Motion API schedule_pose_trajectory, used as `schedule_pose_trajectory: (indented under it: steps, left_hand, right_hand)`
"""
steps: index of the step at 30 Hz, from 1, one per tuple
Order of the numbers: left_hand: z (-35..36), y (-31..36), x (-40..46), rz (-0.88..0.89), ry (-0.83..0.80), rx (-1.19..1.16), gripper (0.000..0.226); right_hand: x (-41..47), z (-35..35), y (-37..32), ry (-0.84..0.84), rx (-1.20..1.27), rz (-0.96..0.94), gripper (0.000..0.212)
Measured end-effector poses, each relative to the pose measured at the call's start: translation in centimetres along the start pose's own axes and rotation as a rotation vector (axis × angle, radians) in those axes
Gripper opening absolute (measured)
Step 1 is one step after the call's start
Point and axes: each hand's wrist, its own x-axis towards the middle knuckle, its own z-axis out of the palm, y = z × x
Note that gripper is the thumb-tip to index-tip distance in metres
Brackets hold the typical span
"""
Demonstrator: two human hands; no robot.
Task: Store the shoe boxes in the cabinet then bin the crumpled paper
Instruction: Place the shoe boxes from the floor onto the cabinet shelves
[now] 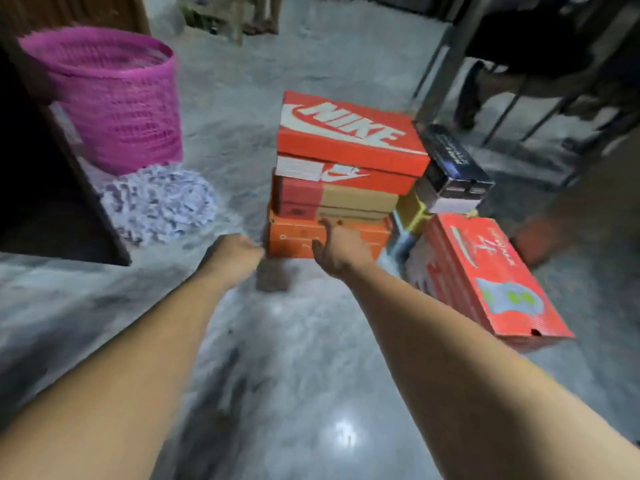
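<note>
Both arms reach for the bottom orange box [329, 239] of a three-box stack. The right hand [337, 251] lies flat-fingered on its front; the left hand [242, 251], fingers hidden, is at its left corner. Left of the stack lies crumpled paper [161, 202], the pink basket [114, 98] beyond.

Three shoe boxes stand stacked on the floor mid-scene: an orange Nike box [349, 133] on top, slightly skewed, a red-and-tan box [332, 197] under it, and an orange box [298, 237] at the bottom. Right of the stack a black box [453, 161] rests tilted on other boxes, and a red box [485, 271] lies nearer, angled. The crumpled paper [159, 202], a white-and-purple wad, lies far left.
</note>
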Motion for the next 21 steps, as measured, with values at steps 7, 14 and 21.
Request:
schedule_pose_trajectory:
  steps: [7, 14, 21]
  left_hand:
    - [20.2, 10.7, 0.0, 0.118, -0.319, -0.071, 0.023]
    - [31.5, 14.3, -1.8, 0.056, -0.563, -0.160, 0.054]
    - [32.7, 12.3, -1.4, -0.081, -0.429, -0.353, 0.063]
  right_hand:
    - [-2.5, -8.8, 21.8, 0.399, 0.141, 0.665, 0.059]
    - [-8.7, -8.2, 33.6, 0.063, 0.506, 0.766, 0.066]
    - [-9.0, -6.4, 33.5, 0.125, 0.710, 0.610, 0.051]
